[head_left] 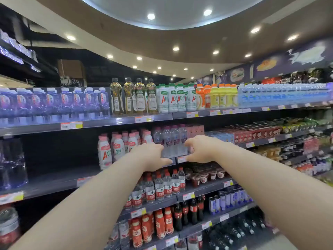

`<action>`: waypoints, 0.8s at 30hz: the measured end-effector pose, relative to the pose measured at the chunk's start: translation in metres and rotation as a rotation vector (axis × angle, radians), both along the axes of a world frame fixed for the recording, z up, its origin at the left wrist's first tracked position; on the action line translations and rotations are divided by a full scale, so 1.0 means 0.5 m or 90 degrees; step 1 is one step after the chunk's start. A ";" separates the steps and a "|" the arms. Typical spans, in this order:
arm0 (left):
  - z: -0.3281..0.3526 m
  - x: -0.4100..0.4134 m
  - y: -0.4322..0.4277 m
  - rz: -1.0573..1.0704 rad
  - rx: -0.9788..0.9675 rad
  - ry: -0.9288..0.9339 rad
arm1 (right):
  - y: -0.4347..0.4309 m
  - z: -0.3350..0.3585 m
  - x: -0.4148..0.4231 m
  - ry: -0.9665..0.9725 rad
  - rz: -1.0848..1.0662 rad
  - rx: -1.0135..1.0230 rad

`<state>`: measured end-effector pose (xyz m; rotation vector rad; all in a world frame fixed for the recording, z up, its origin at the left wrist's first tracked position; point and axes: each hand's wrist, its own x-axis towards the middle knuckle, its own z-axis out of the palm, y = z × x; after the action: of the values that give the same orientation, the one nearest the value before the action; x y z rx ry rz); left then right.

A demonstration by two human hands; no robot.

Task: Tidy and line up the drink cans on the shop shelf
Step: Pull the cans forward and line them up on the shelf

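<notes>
Loosely curled, the left hand (153, 155) and right hand (200, 150) flank a cluster of clear bottles (173, 141) at the front edge of the second shelf (54, 184); I cannot tell whether either grips. The bottles hold clear liquid and are probably stiff, smooth and fairly light, so best taken round the body. What look like red cans (255, 134) stand further right.

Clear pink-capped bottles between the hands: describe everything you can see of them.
The clear pink-capped bottles stand upright in a tight group at the front of the second shelf, clear plastic with dark labels. The left hand and right hand flank them with curled fingers; whether they grip is unclear.
</notes>
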<state>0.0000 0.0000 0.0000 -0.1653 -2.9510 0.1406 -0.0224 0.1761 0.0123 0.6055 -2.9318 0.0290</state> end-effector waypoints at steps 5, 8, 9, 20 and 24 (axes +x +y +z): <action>-0.014 -0.051 0.158 -0.054 -0.024 -0.010 | 0.160 -0.021 -0.014 -0.022 -0.067 -0.001; -0.028 -0.089 0.287 -0.101 -0.026 -0.020 | 0.281 -0.033 -0.019 -0.035 -0.105 -0.001; -0.034 -0.102 0.334 -0.115 -0.020 -0.021 | 0.328 -0.037 -0.024 -0.038 -0.119 0.002; -0.106 -0.222 0.843 -0.253 0.040 -0.103 | 0.817 -0.083 -0.061 -0.085 -0.237 0.045; -0.127 -0.277 0.980 -0.296 0.036 -0.122 | 0.946 -0.100 -0.096 -0.092 -0.268 0.044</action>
<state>-0.1385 0.4902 -0.0633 -0.8902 -2.9990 -0.0267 -0.0705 0.6493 -0.0379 -0.0163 -3.1462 -0.0785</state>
